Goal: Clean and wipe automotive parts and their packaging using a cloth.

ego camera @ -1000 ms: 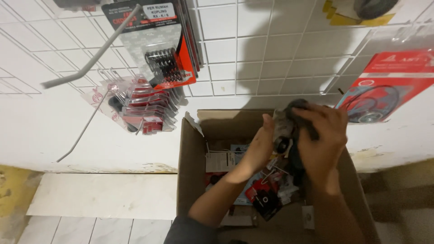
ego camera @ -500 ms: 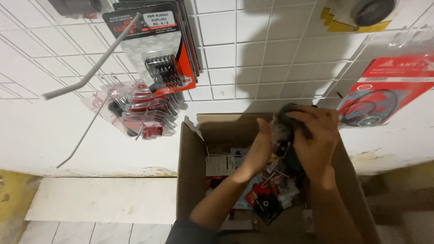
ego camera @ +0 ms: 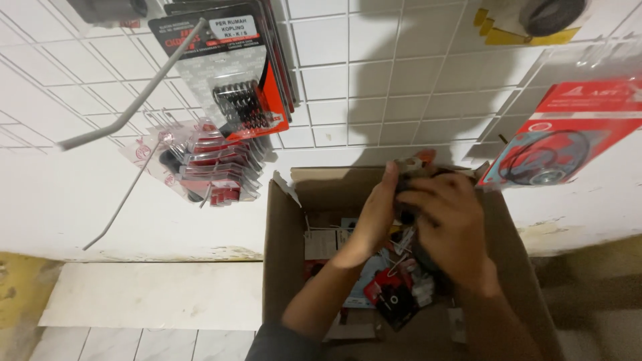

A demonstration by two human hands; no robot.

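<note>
From the head camera, an open cardboard box (ego camera: 281,254) stands on the floor against a white wall, its flaps up. Inside lie small packaged parts: red-and-black blister cards (ego camera: 391,297), a pale blue card and white paper tags, piled loosely below the person's fingers.

Both forearms reach down into the box from the lower edge of the view. The left hand (ego camera: 374,214) is raised edge-on, its fingers curled round the near side of a dark bundle of packets (ego camera: 418,175) held at the box's far rim. The right hand (ego camera: 448,227) lies over the bundle from the other side, fingers bent and closed on it, knuckles up. The two hands press together, so the bundle is mostly hidden; only a dark top and a bit of red-orange show above the fingers.

Up and to the left of the fingers, carded spring sets (ego camera: 231,80) and clear bagged parts (ego camera: 207,164) hang on a white wire grid. To the right hangs a red gasket card (ego camera: 568,134).
</note>
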